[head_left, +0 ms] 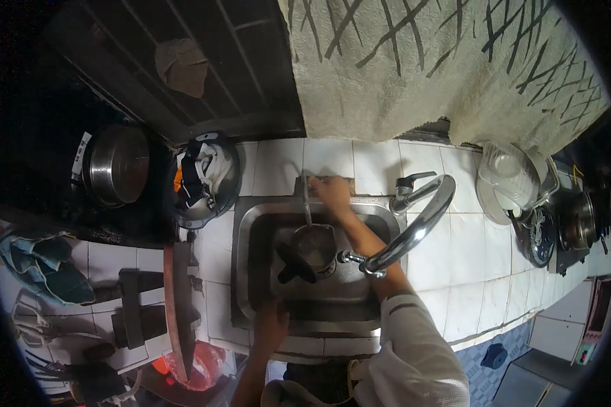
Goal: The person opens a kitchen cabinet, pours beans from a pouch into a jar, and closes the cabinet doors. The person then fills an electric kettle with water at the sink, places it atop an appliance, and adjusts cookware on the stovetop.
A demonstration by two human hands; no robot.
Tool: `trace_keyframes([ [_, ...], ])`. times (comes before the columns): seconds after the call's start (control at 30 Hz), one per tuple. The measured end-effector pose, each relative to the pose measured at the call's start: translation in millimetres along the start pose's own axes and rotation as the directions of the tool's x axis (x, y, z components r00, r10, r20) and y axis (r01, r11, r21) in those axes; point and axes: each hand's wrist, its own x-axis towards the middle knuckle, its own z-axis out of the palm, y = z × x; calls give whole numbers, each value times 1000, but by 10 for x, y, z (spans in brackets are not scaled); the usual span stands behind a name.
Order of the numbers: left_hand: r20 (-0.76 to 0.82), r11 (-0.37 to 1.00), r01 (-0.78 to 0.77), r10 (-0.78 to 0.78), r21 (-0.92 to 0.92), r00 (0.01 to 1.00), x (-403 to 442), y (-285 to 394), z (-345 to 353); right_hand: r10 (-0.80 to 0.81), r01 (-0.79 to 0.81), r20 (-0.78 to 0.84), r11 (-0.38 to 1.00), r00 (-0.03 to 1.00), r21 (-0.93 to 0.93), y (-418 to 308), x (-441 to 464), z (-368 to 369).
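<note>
My right hand [332,196] reaches over the sink [385,211] to its back edge. Its fingers are bent beside a dark flat piece [297,184] on the tiles; what they grip, if anything, is hidden. Close to those fingertips runs the handle of a small metal saucepan [313,245], which sits in the basin under the faucet [414,239]. A black object [294,263] of unclear kind lies against the saucepan. Over the sink's front left rim is my left hand [271,327], dim and blurred, so its finger position is unclear.
Left of the sink stands a dark basin [232,186] holding cloths and other items, with a metal pot [117,166] beyond it. Clear containers [509,173] are stacked at the right. A blue-green cloth [47,268] lies far left. The curved faucet arches beside my right forearm.
</note>
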Motion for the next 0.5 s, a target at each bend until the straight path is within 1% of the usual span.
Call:
trace_keyframes([
  [0.03, -115, 998, -57, 59, 25, 992, 119, -13, 31, 132, -139, 58, 980, 990, 142, -32, 10, 12],
  [0.07, -132, 999, -47, 50, 24, 990, 236, -11, 63, 114, -122, 64, 982, 991, 143, -49, 0, 12],
  [0.13, -228, 986, -104, 132, 130, 965, 495, 71, 88, 126, -131, 34, 970, 991, 207, -66, -57, -39],
  [0.17, -260, 988, -83, 115, 133, 959, 612, 99, 111, 53, -56, 21, 977, 998, 208, 14, -72, -22],
  [0.2, -169, 990, -53, 75, 134, 983, 731, 125, 134, -21, 19, 6, 977, 1000, 212, 116, -104, -4],
  [0.23, -75, 990, -25, 35, 138, 997, 843, 109, 162, 23, -17, -21, 968, 1000, 249, 139, -192, -45],
  [0.27, -104, 989, -10, 25, 144, 994, 954, 25, 240, 70, -54, -47, 956, 996, 287, 140, -329, -115],
  [0.3, 53, 996, 83, -85, 29, 995, 1077, -113, 376, 50, 11, -167, 938, 985, 347, 160, -515, -167],
  [0.33, 216, 979, 190, -169, -78, 961, 1196, -288, 514, 246, -263, 100, 932, 964, 251, 279, -660, -218],
  [0.37, 179, 978, 192, -174, -87, 968, 1294, -494, 676, 205, -214, 62, 911, 977, 353, 482, -807, -62],
  [0.4, 170, 998, 57, -50, -36, 984, 1347, -719, 899, 184, -241, 167, 863, 969, 444, 505, -959, -66],
  [0.43, 169, 997, -77, 72, 21, 983, 1373, -920, 1115, 62, -155, 172, 778, 983, 608, 950, -946, 387],
  [0.47, 135, 997, -75, 71, 24, 988, 1356, -1130, 1372, 92, -321, 349, 655, 933, 684, 879, -1030, 372],
  [0.5, 43, 967, 44, -34, -253, 998, 1332, -1329, 1623, 101, -433, 441, 470, 892, 769, 619, -1167, 217],
])
